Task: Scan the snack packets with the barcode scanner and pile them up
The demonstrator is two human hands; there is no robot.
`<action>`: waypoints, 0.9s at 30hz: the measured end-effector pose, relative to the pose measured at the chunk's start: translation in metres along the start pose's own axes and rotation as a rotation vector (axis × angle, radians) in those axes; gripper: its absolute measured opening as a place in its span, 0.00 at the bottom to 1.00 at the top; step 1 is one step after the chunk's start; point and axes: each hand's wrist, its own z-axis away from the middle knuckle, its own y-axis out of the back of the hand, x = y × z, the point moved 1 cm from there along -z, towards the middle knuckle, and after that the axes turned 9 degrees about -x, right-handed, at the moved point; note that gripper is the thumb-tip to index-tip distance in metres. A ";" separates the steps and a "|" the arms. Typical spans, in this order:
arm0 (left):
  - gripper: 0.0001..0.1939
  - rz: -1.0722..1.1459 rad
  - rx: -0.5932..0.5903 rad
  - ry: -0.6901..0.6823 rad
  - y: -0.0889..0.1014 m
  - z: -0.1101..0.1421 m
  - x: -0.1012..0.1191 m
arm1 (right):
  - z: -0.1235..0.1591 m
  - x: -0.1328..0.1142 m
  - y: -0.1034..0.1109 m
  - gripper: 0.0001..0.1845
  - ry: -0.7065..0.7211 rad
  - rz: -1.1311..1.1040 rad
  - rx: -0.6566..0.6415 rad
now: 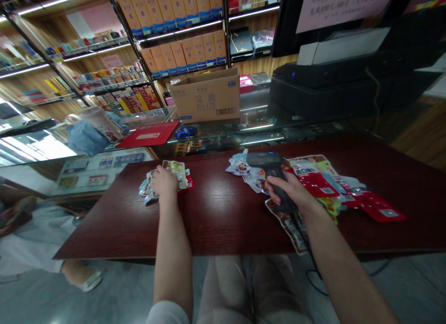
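My right hand (289,189) is wrapped round the handle of a black barcode scanner (266,161), whose head points left. Under and beside the scanner lie shiny snack packets (315,182), red, yellow and pale blue, spread over the right of the dark wooden desk (216,212). A pale blue and purple packet (240,163) lies just left of the scanner head. On the desk's left side, my left hand (163,181) rests on a small pile of snack packets (181,173), fingers curled over one; its fingertips are partly hidden.
An open cardboard box (205,98) stands on the glass counter behind the desk, near a red folder (149,133) and a blue mouse (186,132). Dark checkout equipment (313,87) is at back right. The scanner's cable (306,240) hangs over the front edge. Another person (31,235) sits at left.
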 end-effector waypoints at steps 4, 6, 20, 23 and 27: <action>0.21 -0.034 0.122 -0.004 -0.004 0.003 0.001 | 0.001 0.000 0.000 0.18 -0.004 -0.008 0.002; 0.21 -0.041 0.143 -0.062 -0.005 0.004 0.003 | 0.001 0.000 0.000 0.18 -0.004 -0.002 -0.001; 0.28 -0.213 -0.131 -0.295 -0.026 0.000 0.009 | 0.000 -0.002 -0.001 0.18 -0.008 -0.007 0.004; 0.27 -0.213 -0.103 -0.267 -0.029 -0.001 0.006 | 0.000 -0.002 -0.001 0.18 -0.018 -0.015 0.009; 0.26 -0.195 -0.053 -0.257 -0.031 0.003 0.011 | 0.000 -0.003 -0.001 0.18 -0.015 -0.028 0.005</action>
